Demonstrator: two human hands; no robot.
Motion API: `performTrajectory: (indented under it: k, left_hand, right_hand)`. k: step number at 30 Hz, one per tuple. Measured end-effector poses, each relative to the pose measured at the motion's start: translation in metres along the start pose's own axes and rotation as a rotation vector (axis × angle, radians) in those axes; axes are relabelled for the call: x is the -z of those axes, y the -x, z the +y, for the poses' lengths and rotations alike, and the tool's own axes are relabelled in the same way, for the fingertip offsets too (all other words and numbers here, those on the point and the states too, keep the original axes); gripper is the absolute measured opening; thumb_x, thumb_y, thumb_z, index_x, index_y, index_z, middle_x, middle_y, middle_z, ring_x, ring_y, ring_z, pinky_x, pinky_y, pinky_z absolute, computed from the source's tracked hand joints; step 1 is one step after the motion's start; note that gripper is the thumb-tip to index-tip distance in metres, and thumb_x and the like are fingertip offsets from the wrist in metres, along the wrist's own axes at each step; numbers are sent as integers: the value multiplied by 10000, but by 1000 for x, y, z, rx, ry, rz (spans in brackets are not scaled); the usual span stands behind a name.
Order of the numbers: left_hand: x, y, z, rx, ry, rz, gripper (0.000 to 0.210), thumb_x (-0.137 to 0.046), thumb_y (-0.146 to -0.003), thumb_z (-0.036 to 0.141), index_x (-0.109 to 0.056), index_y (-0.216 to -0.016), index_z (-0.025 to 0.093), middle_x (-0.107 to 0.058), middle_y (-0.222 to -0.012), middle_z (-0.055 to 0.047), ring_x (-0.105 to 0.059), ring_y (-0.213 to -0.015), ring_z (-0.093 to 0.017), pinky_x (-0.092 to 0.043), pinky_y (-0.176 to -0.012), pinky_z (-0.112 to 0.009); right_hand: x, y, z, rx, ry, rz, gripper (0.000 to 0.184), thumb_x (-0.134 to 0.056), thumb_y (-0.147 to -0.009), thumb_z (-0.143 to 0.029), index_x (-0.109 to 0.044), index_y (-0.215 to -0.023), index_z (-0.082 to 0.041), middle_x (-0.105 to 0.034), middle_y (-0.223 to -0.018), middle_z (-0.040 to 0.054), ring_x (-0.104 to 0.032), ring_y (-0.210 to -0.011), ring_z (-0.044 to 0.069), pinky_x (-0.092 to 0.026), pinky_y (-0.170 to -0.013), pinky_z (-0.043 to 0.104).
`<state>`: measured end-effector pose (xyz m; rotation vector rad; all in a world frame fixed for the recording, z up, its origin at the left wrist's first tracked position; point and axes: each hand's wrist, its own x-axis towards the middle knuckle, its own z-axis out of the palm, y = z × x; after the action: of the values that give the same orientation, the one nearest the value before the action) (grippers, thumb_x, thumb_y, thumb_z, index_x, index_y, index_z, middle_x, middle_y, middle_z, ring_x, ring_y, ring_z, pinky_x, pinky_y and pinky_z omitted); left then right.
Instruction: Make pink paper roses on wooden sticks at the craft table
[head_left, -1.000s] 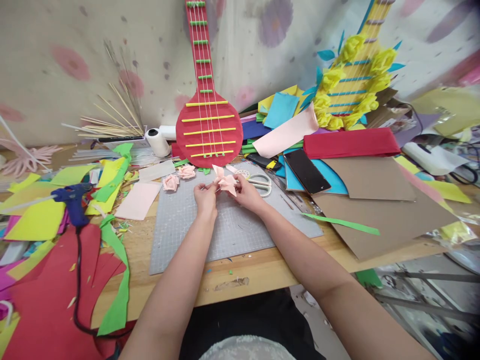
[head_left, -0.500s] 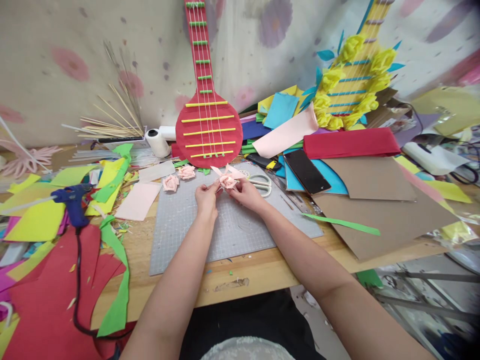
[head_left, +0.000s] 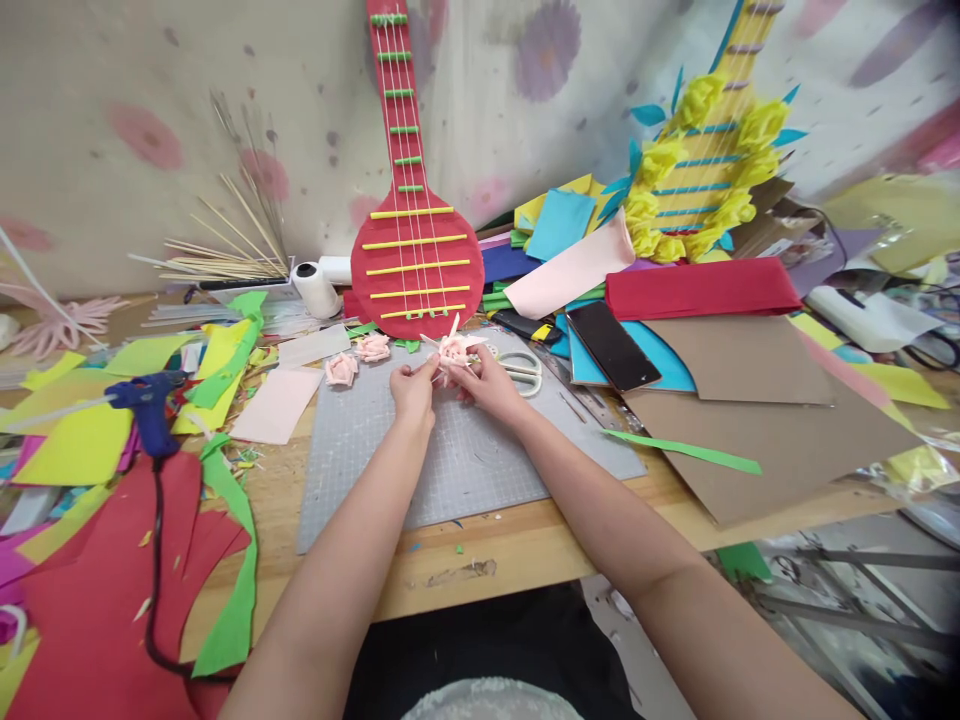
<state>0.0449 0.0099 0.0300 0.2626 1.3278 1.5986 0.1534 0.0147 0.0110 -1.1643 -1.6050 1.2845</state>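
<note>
Both grips, the left hand (head_left: 412,392) and the right hand (head_left: 493,388), are clamped on one pale-pink paper flower (head_left: 454,350) above the far part of the grey cutting mat (head_left: 480,470). Two similar pink roses (head_left: 341,369) sit at its far left corner. Scissors (head_left: 525,373) lie just beside the right hand. Toward the back edge of the surface (head_left: 405,590), a red paper lute (head_left: 420,265) stands close behind the flower; toward the left edge, a blue glue gun (head_left: 154,412) rests among scraps (head_left: 82,440).
</note>
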Motion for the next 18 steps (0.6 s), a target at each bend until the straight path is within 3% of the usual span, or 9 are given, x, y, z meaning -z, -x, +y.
performTrajectory:
  k: [3,6,8,10,13,15,18]
  left_hand:
    - [-4,-1,1,-14,-23,17,428,-654,-658,61,-261,-731,214,-549,-598,53,-563,-487,-89,-429,-436,-179]
    - [-6,-2,-1,-8,-24,57,431,-657,-650,66,-263,-738,214,-556,-610,47,-568,-503,-91,-406,-420,-169]
    - [-7,-3,-4,-4,-36,91,429,-665,-640,80,-270,-742,212,-552,-618,43,-569,-515,-94,-382,-408,-165]
    - [-7,-4,-7,-12,-72,126,428,-680,-622,104,-282,-738,209,-526,-603,52,-552,-508,-89,-352,-400,-162]
    - [-8,-6,-12,-63,-134,182,438,-717,-570,145,-304,-706,199,-435,-545,90,-476,-467,-60,-328,-415,-167]
    - [-9,-8,-15,-102,-157,205,443,-730,-539,161,-310,-678,195,-386,-529,105,-415,-452,-42,-332,-434,-174]
    - [-9,-9,-18,-117,-164,211,438,-730,-524,162,-313,-654,193,-383,-536,103,-393,-464,-39,-346,-464,-187]
  right_hand:
    - [1,2,1,-25,124,97,462,-568,-729,-453,-321,-1046,-224,-597,-700,-37,-547,-481,116,-429,-466,238]
    - [2,8,1,-4,356,286,555,-610,-691,-480,-335,-1090,-208,-596,-822,13,-593,-655,163,-457,-573,289]
    - [2,13,-1,91,522,436,536,-613,-694,-480,-386,-1083,-191,-554,-998,85,-578,-841,210,-460,-662,331]
    - [0,17,-5,245,655,537,393,-556,-763,-438,-462,-1037,-173,-493,-1090,131,-499,-1014,245,-436,-769,357]
    - [-5,18,-9,398,804,455,214,-484,-830,-336,-553,-975,-194,-479,-1069,116,-442,-1019,236,-382,-856,372]
    - [-9,16,-9,414,880,367,177,-479,-834,-292,-582,-942,-197,-485,-1048,109,-428,-977,232,-369,-844,368]
    - [-13,10,-7,406,948,335,173,-465,-847,-281,-596,-918,-192,-521,-983,104,-417,-944,237,-357,-816,368]
